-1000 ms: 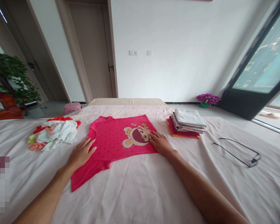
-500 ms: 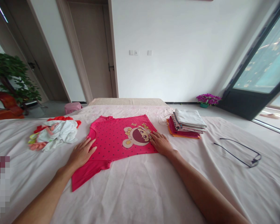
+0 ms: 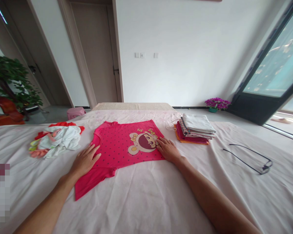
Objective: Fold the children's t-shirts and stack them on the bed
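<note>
Spread on the bed's pale sheet is a pink T-shirt [image 3: 119,139] with dark dots and a cartoon print, its neckline toward the left and its hem toward the right. My left hand [image 3: 86,159] lies flat on the shirt by the neckline, fingers stretched out. At the hem, beside the print, my right hand [image 3: 168,149] rests with its fingers extended on the fabric. Neither hand grips the cloth. One sleeve points toward me at the lower left; the far sleeve shows only in part.
A rumpled heap of clothes [image 3: 60,139] lies to the left. A stack of folded clothes [image 3: 197,126] stands right of the shirt, with eyeglasses [image 3: 263,167] farther right. Beyond the bed are a pink stool [image 3: 76,112] and a pot of purple flowers [image 3: 217,104].
</note>
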{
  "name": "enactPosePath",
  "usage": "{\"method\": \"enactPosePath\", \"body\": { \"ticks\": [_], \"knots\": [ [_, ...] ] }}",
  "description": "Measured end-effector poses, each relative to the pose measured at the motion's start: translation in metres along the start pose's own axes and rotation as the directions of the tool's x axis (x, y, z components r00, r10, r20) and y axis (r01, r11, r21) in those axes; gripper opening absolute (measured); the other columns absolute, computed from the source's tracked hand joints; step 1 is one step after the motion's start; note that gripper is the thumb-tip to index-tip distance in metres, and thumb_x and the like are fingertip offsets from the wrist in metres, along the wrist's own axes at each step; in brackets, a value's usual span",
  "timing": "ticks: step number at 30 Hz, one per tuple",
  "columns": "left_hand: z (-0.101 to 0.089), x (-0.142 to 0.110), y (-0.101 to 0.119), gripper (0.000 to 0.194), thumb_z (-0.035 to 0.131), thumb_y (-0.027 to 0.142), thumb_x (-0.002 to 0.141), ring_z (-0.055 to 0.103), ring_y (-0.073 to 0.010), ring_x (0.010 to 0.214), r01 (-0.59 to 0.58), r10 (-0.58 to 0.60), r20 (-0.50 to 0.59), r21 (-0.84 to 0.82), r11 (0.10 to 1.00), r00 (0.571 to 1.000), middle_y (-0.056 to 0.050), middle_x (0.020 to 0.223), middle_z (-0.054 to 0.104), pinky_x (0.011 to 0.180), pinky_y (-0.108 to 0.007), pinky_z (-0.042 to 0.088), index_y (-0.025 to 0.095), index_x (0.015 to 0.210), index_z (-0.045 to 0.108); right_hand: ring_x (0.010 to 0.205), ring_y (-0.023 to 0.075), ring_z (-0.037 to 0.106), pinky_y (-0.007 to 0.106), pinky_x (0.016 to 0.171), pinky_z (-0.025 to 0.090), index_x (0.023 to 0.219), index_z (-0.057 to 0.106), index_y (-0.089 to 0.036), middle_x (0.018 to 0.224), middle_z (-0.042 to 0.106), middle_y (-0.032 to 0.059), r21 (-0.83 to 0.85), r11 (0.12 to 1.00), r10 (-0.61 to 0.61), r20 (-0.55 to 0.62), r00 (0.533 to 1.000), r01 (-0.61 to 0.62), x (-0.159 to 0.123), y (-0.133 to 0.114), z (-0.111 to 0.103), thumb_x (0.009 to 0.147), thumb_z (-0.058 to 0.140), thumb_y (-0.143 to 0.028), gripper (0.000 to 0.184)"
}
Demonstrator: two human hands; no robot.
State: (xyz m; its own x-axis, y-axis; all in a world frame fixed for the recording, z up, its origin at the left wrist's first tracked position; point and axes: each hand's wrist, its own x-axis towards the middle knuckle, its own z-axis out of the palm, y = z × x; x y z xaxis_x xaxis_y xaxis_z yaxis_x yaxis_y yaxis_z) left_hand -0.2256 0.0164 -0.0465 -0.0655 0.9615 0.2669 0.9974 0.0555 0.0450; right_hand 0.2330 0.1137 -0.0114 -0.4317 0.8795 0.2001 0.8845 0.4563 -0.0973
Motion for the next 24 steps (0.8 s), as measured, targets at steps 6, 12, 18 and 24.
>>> {"method": "enactPosePath", "body": {
  "ticks": [6,12,18,24],
  "knots": [
    [-0.0006,-0.0002,0.0002,0.056,0.033,0.047,0.096,0.036,-0.0263,0.143,-0.007,0.007,-0.008,-0.003,1.0,1.0,-0.012,0.152,0.044,0.113,-0.043,0.032,0.02,0.143,0.049,0.14,0.0241,0.036,0.043,0.114,0.025,0.146,0.045,-0.025,0.153,0.042,0.0071,-0.007,1.0,0.0,0.0,1.0,0.0,0.0002,0.0014,0.0023,0.102,0.029,-0.047,0.052],
    [0.0014,-0.0002,-0.0015,0.056,0.035,0.047,0.095,0.036,-0.0264,0.143,-0.02,0.02,-0.021,-0.016,1.0,1.0,-0.012,0.151,0.045,0.113,-0.043,0.031,0.02,0.142,0.049,0.14,0.0242,0.035,0.042,0.115,0.024,0.145,0.045,-0.024,0.153,0.042,0.0072,-0.002,1.0,-0.006,-0.01,1.0,0.006,0.0009,0.0026,0.0043,0.102,0.029,-0.048,0.052],
    [0.0041,-0.0002,-0.0036,0.055,0.034,0.046,0.096,0.036,-0.0264,0.143,-0.022,0.022,-0.023,-0.012,1.0,0.999,-0.012,0.151,0.045,0.113,-0.044,0.032,0.02,0.142,0.049,0.14,0.0247,0.036,0.042,0.114,0.024,0.146,0.045,-0.024,0.152,0.042,0.0084,0.011,1.0,-0.01,-0.015,1.0,0.01,0.0004,0.0033,0.0041,0.102,0.03,-0.047,0.052],
    [0.0042,0.0002,-0.0037,0.055,0.035,0.046,0.096,0.036,-0.0258,0.143,-0.026,0.026,-0.035,-0.026,0.999,0.999,-0.012,0.15,0.046,0.113,-0.043,0.032,0.02,0.142,0.05,0.14,0.0249,0.035,0.044,0.114,0.024,0.146,0.045,-0.024,0.153,0.042,0.0085,0.018,1.0,-0.009,-0.006,1.0,0.009,0.0003,0.0035,0.0045,0.102,0.031,-0.047,0.051]
  ]
}}
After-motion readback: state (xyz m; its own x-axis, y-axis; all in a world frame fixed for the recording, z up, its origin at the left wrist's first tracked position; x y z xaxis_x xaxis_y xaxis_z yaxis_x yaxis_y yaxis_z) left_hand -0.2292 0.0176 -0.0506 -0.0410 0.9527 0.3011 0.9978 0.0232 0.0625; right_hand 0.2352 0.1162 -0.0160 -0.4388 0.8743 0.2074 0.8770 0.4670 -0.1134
